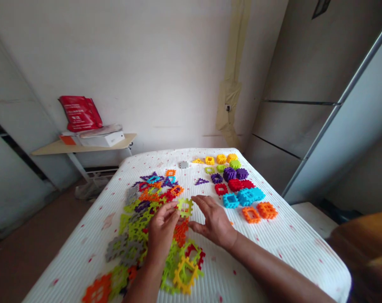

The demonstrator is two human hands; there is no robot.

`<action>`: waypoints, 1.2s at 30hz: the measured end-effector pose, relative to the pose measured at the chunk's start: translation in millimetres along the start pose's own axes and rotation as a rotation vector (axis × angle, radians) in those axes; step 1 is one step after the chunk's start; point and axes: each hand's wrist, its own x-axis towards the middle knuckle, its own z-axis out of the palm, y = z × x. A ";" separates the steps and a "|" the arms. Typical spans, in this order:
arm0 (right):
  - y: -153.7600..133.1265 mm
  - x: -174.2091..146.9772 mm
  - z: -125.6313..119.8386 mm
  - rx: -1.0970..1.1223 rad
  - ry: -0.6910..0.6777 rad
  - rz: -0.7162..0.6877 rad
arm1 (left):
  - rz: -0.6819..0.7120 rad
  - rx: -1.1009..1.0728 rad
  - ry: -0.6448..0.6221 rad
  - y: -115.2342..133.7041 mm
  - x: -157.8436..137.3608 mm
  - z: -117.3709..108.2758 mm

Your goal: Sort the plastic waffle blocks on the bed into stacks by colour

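Observation:
My left hand point(163, 225) pinches a lime-green square building tile point(185, 202) with toothed edges and a window pattern. To its right, my right hand point(213, 221) is open, thumb and fingers apart, close to the tile's right edge. Below and left of my hands spreads a loose heap of interlocking tiles in green, orange, grey, purple and red, partly hidden by my left hand and forearm. A yellow frame tile point(177, 277) lies on the heap's near end. Beyond my right hand stand sorted stacks, among them blue tiles point(247, 196), red tiles point(238, 184) and purple tiles point(230, 174).
The tiles lie on a table with a white ribbed cover point(273, 261). Orange stacks point(267, 210) stand nearest on the right, yellow ones point(221, 158) farthest. A grey tile point(183, 165) lies near the back edge. A side table point(115, 145) holds a red bag point(80, 112). A refrigerator point(292, 84) stands at right.

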 end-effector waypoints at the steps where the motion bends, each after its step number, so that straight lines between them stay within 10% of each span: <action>1: -3.4 5.4 2.2 -0.025 -0.025 -0.011 | 0.001 -0.012 0.014 -0.9 0.3 -0.1; 22: -24.5 57.6 -2.0 -0.245 -0.313 -0.190 | -0.048 -0.067 0.089 -1.8 1.5 -5.5; 36: 198.2 162.3 -77.1 -0.665 -0.637 0.350 | -0.130 -0.137 0.127 0.9 2.6 -17.6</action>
